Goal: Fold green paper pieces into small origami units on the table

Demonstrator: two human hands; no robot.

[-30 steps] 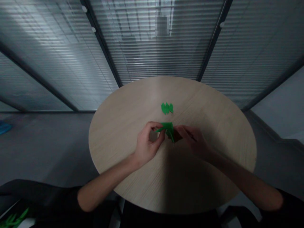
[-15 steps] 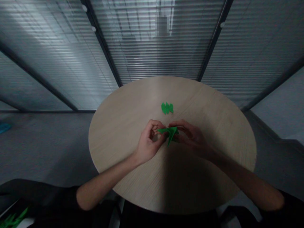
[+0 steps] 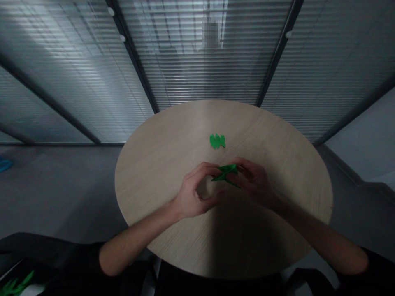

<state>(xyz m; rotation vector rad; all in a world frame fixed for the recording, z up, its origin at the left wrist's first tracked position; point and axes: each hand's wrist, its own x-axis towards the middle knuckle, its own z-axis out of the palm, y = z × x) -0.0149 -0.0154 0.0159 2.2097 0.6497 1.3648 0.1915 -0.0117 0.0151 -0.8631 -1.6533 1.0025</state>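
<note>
A piece of folded green paper (image 3: 226,171) with pointed flaps is held just above the table. My right hand (image 3: 254,181) grips its right side between thumb and fingers. My left hand (image 3: 197,190) is at its left, thumb and fingers spread wide apart in a curve; the fingertips reach the paper's upper left edge, and whether they press on it I cannot tell. Beyond both hands, a small green cut-out (image 3: 217,141) with a jagged, leaf-like outline lies flat on the table.
The round wooden table (image 3: 160,148) reaches a glass wall with blinds (image 3: 203,78) at the back. Green leafy-looking pieces (image 3: 18,283) show at the bottom left corner. A blue object (image 3: 5,165) lies on the floor at far left.
My left thumb has come off the folded paper and dropped lower, so that hand has opened. The paper has turned and shifted slightly right in my right hand.
</note>
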